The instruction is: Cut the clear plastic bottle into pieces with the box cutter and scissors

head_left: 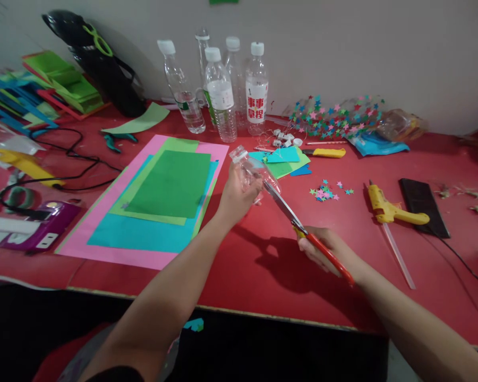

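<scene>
My left hand (239, 196) is wrapped round a clear plastic bottle piece (269, 175), held above the red table with its neck pointing up and left. My right hand (324, 249) grips red-handled scissors (326, 252), whose blades point up and left. The blade tips touch or overlap the edge of the plastic piece near my left fingers; whether plastic lies between the blades I cannot tell. Left of my left hand lie stacked sheets of coloured paper, with a green sheet (171, 183) on top.
Several plastic bottles (221, 101) stand along the wall. A yellow cutter (329, 153), small paper stars (324, 192), a glue gun (386, 207) and a black phone-like object (424, 207) lie right. A purple power strip (53, 225) and cables lie left. The red table's (279, 297) front edge is near.
</scene>
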